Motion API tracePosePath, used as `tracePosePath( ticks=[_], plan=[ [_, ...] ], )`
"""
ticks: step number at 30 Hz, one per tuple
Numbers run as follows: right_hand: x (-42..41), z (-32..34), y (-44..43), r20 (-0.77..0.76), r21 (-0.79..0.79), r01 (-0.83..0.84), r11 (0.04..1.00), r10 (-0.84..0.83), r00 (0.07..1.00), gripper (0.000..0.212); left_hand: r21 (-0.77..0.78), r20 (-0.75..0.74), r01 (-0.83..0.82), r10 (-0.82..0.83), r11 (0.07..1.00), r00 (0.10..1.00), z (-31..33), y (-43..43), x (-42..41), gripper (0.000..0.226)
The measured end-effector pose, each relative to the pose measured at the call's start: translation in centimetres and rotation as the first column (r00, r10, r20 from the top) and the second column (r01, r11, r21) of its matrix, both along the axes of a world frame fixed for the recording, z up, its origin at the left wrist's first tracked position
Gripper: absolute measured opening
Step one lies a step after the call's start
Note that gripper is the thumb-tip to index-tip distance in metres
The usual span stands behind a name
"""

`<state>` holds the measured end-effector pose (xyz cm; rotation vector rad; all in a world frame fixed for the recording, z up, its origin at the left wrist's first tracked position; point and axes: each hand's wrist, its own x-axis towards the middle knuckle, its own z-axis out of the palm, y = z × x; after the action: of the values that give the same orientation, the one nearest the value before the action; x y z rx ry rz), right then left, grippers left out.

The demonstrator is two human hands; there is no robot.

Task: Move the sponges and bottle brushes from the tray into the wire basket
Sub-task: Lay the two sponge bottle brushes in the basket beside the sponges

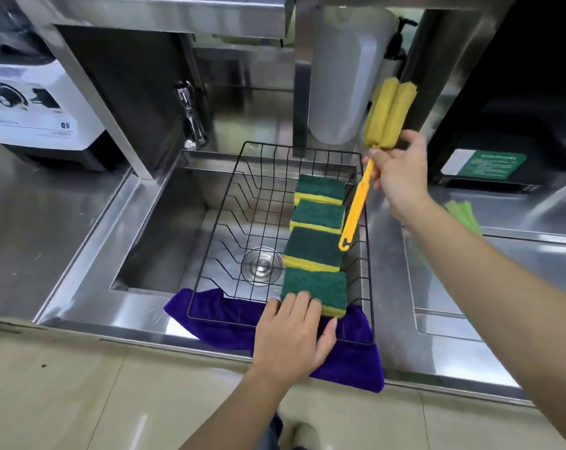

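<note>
A black wire basket (242, 203) sits over the sink. Along its right side lie several green-and-yellow sponges (317, 216) in a row. My left hand (291, 336) rests flat on the basket's near edge, fingertips touching the nearest sponge (320, 287). My right hand (398, 177) grips a bottle brush (356, 206) by its orange handle, just below the yellow foam head (388, 112). The brush hangs tilted above the basket's right rim, handle hook down over the sponges. The tray (444, 287) lies at the right, mostly hidden by my right arm.
A purple cloth (350, 362) lies under the basket's near edge. The steel sink (165, 241) has a drain (261, 266) and a tap (190, 115) behind. A white blender base (38, 108) stands at left. Something green (463, 216) lies at right.
</note>
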<state>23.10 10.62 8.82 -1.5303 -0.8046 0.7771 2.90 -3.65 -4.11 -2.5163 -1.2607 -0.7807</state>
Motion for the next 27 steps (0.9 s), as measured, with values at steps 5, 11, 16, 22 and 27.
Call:
tracePosePath(
  ticks=[5,11,16,22,27],
  plan=[
    [-4.6,-0.1,1.9,-0.122,0.017,-0.068,0.998,0.070,0.990,0.034,-0.027,0.002,-0.001,0.001,1.000,1.000,0.0,-0.1,0.0,0.038],
    [-10.6,-3.4,1.9,-0.048,-0.244,-0.329,0.912,0.327,0.944,0.040,-0.029,0.016,-0.014,0.015,0.999,1.000,0.0,-0.2,0.1,0.037],
    [-14.0,-5.9,1.5,-0.048,-0.350,-0.387,0.853,0.396,0.917,0.049,-0.029,0.033,-0.031,0.032,0.999,0.999,0.0,-0.1,0.2,0.036],
    [-15.3,-8.0,2.4,-0.071,-0.487,-0.379,0.787,0.397,0.915,0.042,-0.046,0.039,-0.028,0.030,0.999,0.999,0.2,-0.1,0.1,0.038],
    [-14.8,-7.9,1.8,-0.111,-0.674,-0.547,0.496,0.664,0.739,0.046,-0.045,0.042,-0.023,0.025,0.999,0.999,0.0,-0.2,0.1,0.038]
  ],
)
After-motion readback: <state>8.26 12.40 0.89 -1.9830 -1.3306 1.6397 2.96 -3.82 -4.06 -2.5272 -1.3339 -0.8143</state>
